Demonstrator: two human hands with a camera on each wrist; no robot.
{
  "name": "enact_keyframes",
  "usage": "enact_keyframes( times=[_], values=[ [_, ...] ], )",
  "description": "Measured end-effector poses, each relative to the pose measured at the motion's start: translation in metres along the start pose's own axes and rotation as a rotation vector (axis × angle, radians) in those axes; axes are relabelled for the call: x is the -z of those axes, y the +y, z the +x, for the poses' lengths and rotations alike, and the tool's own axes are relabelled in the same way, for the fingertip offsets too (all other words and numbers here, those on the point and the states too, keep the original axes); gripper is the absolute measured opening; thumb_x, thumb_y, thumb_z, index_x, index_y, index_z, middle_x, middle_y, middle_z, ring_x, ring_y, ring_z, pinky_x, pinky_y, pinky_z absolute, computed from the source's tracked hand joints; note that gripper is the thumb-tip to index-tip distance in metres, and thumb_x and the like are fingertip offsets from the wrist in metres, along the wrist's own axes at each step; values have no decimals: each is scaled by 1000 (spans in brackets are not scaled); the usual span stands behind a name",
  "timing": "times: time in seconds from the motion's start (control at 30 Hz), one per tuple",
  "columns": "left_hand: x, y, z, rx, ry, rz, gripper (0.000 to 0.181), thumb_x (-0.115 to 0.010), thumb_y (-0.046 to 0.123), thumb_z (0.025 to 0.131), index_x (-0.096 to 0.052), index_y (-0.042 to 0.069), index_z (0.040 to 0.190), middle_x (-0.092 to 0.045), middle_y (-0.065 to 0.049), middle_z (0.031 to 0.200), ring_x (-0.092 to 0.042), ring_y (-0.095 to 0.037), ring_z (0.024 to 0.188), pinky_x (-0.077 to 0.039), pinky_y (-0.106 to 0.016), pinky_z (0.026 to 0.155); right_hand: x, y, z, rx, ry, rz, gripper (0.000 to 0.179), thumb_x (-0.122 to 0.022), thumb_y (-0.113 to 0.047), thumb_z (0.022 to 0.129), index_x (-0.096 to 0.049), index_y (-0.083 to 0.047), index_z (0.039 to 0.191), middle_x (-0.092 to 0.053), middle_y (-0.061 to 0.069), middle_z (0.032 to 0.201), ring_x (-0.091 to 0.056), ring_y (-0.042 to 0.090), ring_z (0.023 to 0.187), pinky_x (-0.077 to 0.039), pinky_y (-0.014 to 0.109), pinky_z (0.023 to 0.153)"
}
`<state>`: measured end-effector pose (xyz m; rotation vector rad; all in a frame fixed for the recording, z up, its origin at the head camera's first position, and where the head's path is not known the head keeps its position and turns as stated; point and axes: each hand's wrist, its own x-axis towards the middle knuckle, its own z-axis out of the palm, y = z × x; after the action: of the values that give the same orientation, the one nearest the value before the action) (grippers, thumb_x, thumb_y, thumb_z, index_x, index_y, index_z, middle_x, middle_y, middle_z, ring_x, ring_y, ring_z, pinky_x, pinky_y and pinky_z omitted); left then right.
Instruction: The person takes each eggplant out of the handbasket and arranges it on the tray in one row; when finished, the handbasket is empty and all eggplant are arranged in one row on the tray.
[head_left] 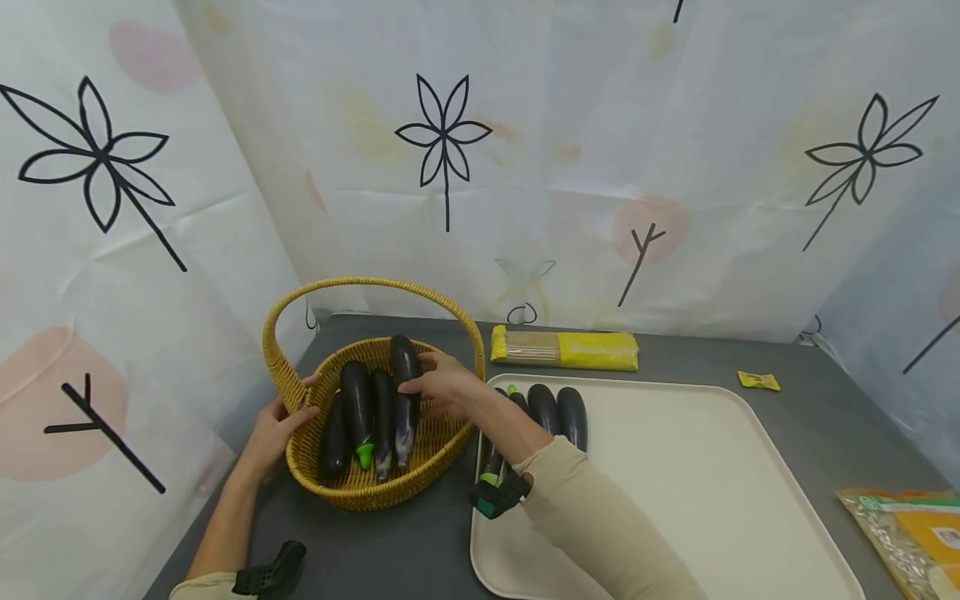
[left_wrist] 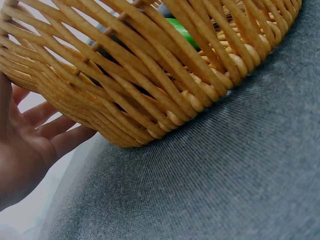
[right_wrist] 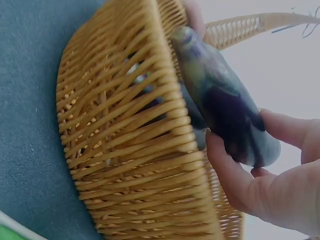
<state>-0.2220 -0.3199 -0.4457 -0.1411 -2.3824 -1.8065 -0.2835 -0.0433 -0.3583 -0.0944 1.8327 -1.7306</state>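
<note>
A yellow wicker basket (head_left: 367,500) with a tall arched handle stands on the left of the table, several eggplants (head_left: 356,400) lying in it. My left hand (head_left: 272,433) grips the basket's left side at the foot of the handle; in the left wrist view, the fingers (left_wrist: 65,135) reach behind the woven wall. Over the basket's right part, my right hand (head_left: 448,383) holds a dark eggplant (right_wrist: 227,107) between thumb and fingers near its rounded end. Its pale stem end points down toward the rim in the right wrist view.
Beside the basket, a large cream tray (head_left: 675,483) holds several more eggplants (head_left: 572,412) at its left end, partly behind my right arm. A yellow noodle pack (head_left: 566,348) lies behind the tray. Farther right are a small yellow packet (head_left: 758,381) and a clear-and-yellow bag (head_left: 911,533).
</note>
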Motion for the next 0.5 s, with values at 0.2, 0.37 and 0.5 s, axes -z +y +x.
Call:
enact_keyframes(
  times=[0.2, 0.37, 0.5],
  values=[
    [1, 1, 0, 7, 1, 9, 49, -53, 17, 99, -40, 2, 144, -55, -11, 113, -62, -9, 87, -53, -29, 67, 3, -3, -20, -3, -96, -1, 69, -67, -3, 89, -32, -11, 148, -48, 18, 125, -51, 37, 115, -49, 47, 84],
    [0, 2, -1, 13, 7, 28, 50, -53, 19, 99, -41, 5, 145, -54, -7, 115, -60, -5, 89, -52, -27, 69, 9, 1, -36, 18, -177, -5, 68, -66, -2, 90, -32, -10, 148, -50, 17, 122, -52, 34, 111, -50, 47, 83],
    [-1, 2, -1, 4, 7, 31, 49, -53, 19, 99, -41, 3, 144, -54, -2, 114, -59, -4, 90, -52, -26, 70, 16, 6, -49, 37, -253, -5, 67, -64, -3, 91, -30, -10, 149, -47, 18, 125, -54, 32, 110, -50, 47, 82]
  ],
)
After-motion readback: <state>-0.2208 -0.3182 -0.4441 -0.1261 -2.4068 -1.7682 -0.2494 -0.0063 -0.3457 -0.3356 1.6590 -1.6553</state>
